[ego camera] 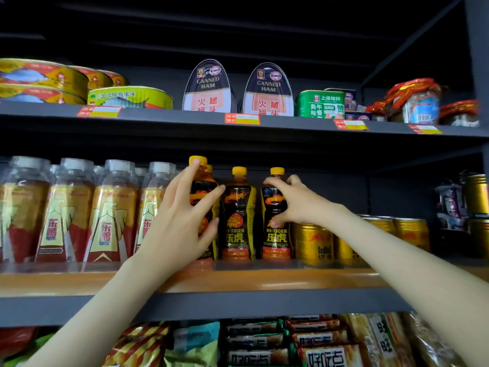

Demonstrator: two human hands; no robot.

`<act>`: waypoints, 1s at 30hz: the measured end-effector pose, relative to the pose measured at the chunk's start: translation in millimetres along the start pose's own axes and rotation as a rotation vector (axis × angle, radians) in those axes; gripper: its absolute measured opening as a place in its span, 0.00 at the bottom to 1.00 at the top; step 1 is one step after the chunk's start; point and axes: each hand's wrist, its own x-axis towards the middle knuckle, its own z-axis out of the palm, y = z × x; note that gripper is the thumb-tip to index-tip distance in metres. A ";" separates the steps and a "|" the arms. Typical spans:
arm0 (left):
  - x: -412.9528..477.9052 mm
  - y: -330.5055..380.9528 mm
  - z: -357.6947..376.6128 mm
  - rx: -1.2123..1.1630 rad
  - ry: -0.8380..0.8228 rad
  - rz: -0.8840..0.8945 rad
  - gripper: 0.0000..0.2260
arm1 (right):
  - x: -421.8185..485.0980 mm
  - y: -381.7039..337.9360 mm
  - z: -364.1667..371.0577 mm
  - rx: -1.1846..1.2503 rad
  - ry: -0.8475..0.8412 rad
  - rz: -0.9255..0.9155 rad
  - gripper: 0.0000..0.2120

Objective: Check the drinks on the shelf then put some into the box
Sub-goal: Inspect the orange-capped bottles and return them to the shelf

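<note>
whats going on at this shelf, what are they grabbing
A person is reaching both hands onto the middle shelf of a shop rack. The left hand grips the left Hi-Tiger bottle, with one fingertip up on its yellow cap. The right hand holds the right Hi-Tiger bottle near its shoulder. The middle bottle stands untouched between them. Nothing has been packed yet, and no box is in view.

The left hand (180,221) grips the left Hi-Tiger bottle (202,185) (its cap higher than the others), the right hand (299,202) grips the right bottle (276,241) — the middle bottle (238,234) stands between them on the shelf (264,281).
</note>
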 end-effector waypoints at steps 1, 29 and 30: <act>-1.4 -0.7 -0.5 -0.006 -0.005 -0.006 0.22 | 2.7 0.0 0.4 -0.020 -0.007 0.011 0.48; -11.7 -3.4 -1.4 0.030 -0.054 0.016 0.21 | 10.2 17.6 -12.6 -0.127 -0.081 -0.054 0.43; -12.0 -3.6 -1.4 0.031 -0.055 0.014 0.22 | 0.1 19.3 -15.8 -0.109 -0.081 -0.073 0.42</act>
